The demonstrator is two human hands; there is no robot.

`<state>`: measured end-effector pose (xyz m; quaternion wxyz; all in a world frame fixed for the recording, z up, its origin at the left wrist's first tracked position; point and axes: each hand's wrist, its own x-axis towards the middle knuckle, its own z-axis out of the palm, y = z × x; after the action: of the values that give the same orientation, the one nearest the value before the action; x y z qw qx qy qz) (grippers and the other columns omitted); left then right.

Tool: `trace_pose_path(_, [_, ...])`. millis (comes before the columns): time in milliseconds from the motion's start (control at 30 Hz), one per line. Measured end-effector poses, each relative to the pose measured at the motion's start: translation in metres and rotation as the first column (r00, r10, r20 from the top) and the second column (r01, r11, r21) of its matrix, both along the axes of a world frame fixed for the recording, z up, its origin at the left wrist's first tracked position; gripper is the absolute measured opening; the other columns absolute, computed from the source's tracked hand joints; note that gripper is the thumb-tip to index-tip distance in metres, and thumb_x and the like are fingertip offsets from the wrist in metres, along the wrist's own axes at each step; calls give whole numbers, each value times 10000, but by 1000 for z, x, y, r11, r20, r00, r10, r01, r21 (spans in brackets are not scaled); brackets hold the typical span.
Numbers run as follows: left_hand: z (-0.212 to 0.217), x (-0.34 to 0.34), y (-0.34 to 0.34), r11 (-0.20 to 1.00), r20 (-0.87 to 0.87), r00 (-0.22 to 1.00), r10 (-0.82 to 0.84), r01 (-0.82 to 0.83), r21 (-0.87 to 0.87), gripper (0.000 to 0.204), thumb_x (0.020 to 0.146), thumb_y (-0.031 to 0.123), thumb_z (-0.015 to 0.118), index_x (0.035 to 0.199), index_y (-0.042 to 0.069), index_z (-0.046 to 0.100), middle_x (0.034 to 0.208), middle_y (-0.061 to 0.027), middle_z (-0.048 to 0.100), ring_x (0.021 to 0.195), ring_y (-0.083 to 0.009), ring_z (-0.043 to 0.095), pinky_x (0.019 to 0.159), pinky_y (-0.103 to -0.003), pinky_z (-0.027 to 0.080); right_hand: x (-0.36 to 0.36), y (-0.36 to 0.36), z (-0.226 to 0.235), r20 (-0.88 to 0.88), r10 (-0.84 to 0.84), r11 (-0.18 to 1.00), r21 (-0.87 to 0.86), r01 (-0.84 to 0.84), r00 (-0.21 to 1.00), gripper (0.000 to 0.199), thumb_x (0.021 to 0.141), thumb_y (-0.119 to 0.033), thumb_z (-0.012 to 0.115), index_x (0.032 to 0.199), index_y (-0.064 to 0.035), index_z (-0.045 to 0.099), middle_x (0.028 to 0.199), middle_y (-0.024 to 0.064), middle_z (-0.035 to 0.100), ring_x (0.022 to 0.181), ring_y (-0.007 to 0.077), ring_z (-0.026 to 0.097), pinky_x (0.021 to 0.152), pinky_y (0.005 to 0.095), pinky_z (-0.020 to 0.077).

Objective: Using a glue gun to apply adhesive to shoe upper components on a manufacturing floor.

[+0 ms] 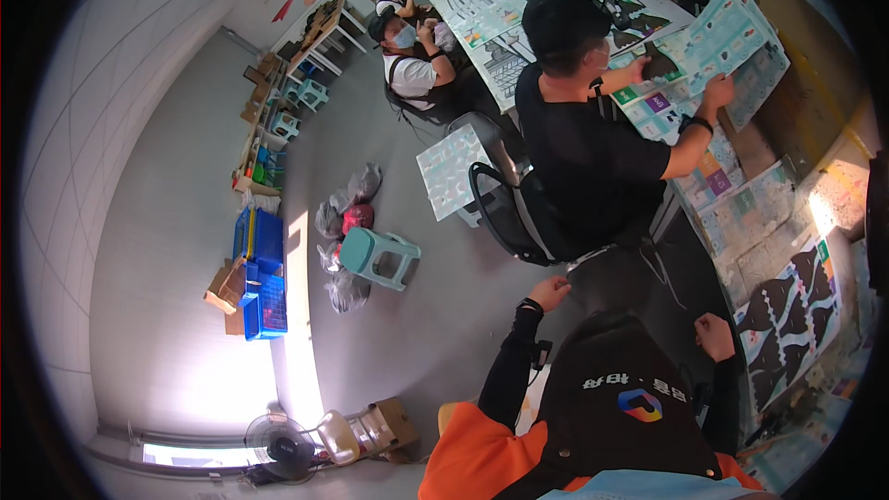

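Near the lower edge of the head view, the left hand (551, 293) is loosely curled and holds nothing; it hangs just beside the black mesh office chair (505, 213). To the right, the right hand (715, 335) is clenched into an empty fist, near the black-and-white printed paper sheet (789, 315) that lies flat on the long sheet-covered table (838, 190). Farther off, a co-worker in a black shirt (583, 143) holds up a pale blue printed sheet (736, 42).

Status, as a judgement: sheets are laid out, but the near sheet is not yet touched. A teal plastic stool (380, 255) stands on the floor to the left.
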<state>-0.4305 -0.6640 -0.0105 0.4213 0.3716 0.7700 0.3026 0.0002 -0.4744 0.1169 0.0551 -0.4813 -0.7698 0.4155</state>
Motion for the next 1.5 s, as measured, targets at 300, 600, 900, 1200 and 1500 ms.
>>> trace_pose_path(300, [0, -1, -3, 999, -77, 997, -19, 22, 35, 454, 964, 328, 608, 1279, 2, 589, 910, -107, 709, 828, -197, 698, 772, -344, 534, 4, 1, -1, -23, 2, 1000, 15, -2, 1000, 194, 919, -149, 603, 897, 39, 645, 622, 124, 647, 575, 211, 676, 557, 330, 508])
trace_pose_path(600, [-1, 1, -7, 995, -49, 998, 48, -43, 89, 420, 923, 380, 639, 1185, 51, 654, 861, -139, 700, 831, -309, 680, 748, -412, 521, 2, -6, 4, -14, -5, 1000, -10, 5, 1000, 173, 919, -135, 607, 915, 32, 651, 658, 117, 653, 594, 201, 677, 578, 326, 513])
trace_pose_path(900, [-3, 7, -3, 992, -35, 999, 4, 1, 128, 449, 929, 383, 641, 1198, 23, 639, 804, -116, 686, 774, -262, 681, 743, -390, 521, 3, -18, 11, -39, -65, 998, 4, 65, 997, 199, 916, -165, 606, 922, 25, 666, 644, 126, 661, 598, 202, 687, 575, 335, 521])
trace_pose_path(1200, [170, -2, 74, 859, 357, 927, 112, -271, 435, 920, 977, 203, 641, 1584, 48, -33, 563, -46, 546, 419, -106, 467, 390, -270, 374, -6, -21, 9, -24, 145, 970, 198, -138, 989, 194, 900, -173, 627, 993, -4, 650, 650, 128, 664, 591, 261, 670, 582, 367, 513])
trace_pose_path(1500, [335, 74, 9, 419, 19, 914, -406, 168, 892, 919, 1003, 311, 600, 1586, 46, -60, 1500, -226, 362, 1304, -298, 466, 975, -385, 489, -18, -31, 64, -153, -58, 997, 41, 65, 987, 353, 913, -97, 622, 1236, 21, 546, 657, 108, 657, 603, 209, 668, 589, 327, 495])
